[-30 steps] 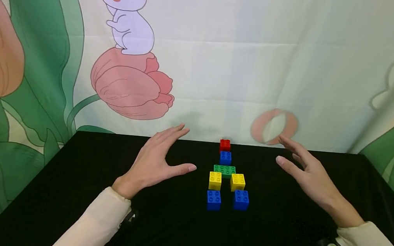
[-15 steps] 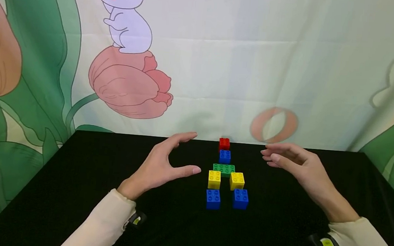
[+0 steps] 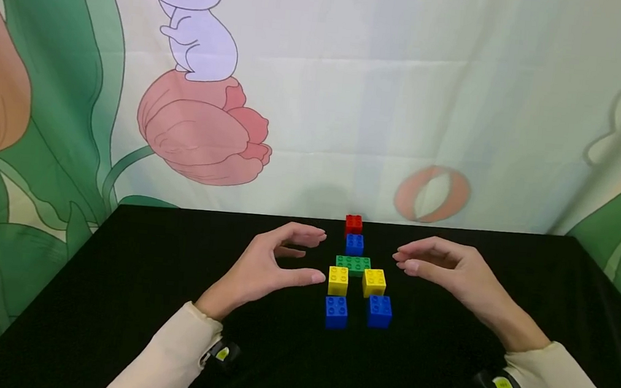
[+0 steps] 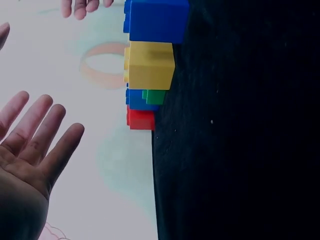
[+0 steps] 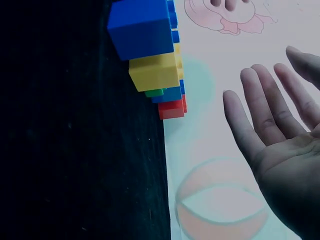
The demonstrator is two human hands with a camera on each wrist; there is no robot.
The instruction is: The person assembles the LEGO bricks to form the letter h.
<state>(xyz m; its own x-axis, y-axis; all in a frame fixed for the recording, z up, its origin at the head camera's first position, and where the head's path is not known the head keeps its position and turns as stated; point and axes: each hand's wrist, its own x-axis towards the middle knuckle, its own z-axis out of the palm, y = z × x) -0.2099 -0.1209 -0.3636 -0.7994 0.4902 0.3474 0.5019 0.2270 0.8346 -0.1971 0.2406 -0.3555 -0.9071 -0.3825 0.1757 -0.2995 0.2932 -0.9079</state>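
Note:
Toy building bricks stand in a column on the black cloth. Farthest back is a red brick (image 3: 353, 225), then a blue brick (image 3: 354, 245) and a wider green brick (image 3: 353, 265). Nearer are two yellow bricks, the left yellow brick (image 3: 338, 281) and the right yellow brick (image 3: 374, 284). In front of them stand the left blue brick (image 3: 336, 313) and the right blue brick (image 3: 379, 311). My left hand (image 3: 268, 267) hovers left of the column, fingers bent loosely, holding nothing. Opposite it, my right hand (image 3: 459, 272) hovers on the right with nothing in it. Both wrist views show the palms apart from the bricks.
A black cloth (image 3: 273, 363) covers the table. Behind its far edge hangs a light curtain (image 3: 352, 99) printed with tulips, leaves and a white animal. Each wrist carries a small dark camera, the left camera (image 3: 224, 353) and the right camera (image 3: 496, 384).
Both hands have moved inward toward the bricks from either side, and their fingers have bent more. The bricks keep their arrangement; the head view has shifted slightly.

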